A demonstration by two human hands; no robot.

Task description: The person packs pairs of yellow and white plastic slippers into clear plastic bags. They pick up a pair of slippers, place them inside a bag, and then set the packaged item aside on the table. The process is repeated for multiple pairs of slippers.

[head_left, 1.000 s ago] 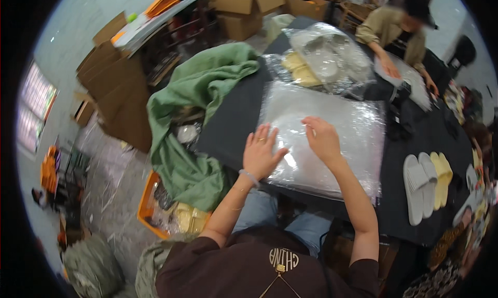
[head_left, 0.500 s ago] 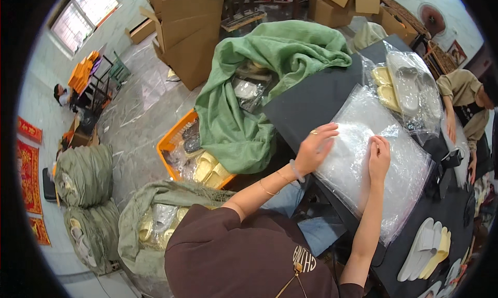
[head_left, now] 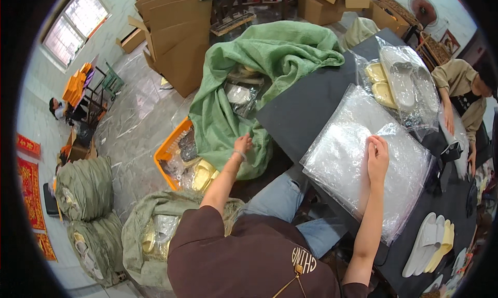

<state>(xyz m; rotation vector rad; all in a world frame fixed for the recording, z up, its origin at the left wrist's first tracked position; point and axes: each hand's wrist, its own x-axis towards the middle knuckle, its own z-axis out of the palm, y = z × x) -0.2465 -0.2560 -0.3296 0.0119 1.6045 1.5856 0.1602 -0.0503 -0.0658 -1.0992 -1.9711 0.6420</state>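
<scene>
My right hand (head_left: 377, 158) lies flat, fingers together, on a stack of clear plastic bags (head_left: 358, 158) on the black table (head_left: 306, 106). My left hand (head_left: 242, 144) reaches down off the table's left side to the big green cloth sack (head_left: 259, 64), its fingers at the sack's lower fold. Whether it grips the cloth or anything inside is not visible. Bagged yellow and white slippers (head_left: 399, 80) lie in plastic at the table's far end.
An orange crate (head_left: 174, 152) with packed slippers stands on the floor beside the sack. Loose slippers (head_left: 430, 243) lie at the table's near right. Another person (head_left: 461, 90) works across the table. Green sacks (head_left: 85, 189) and flat cardboard (head_left: 176, 33) stand to the left.
My left hand has left the plastic bags and swung down left to the green sack. My right hand stays on the bags. My head has turned left.
</scene>
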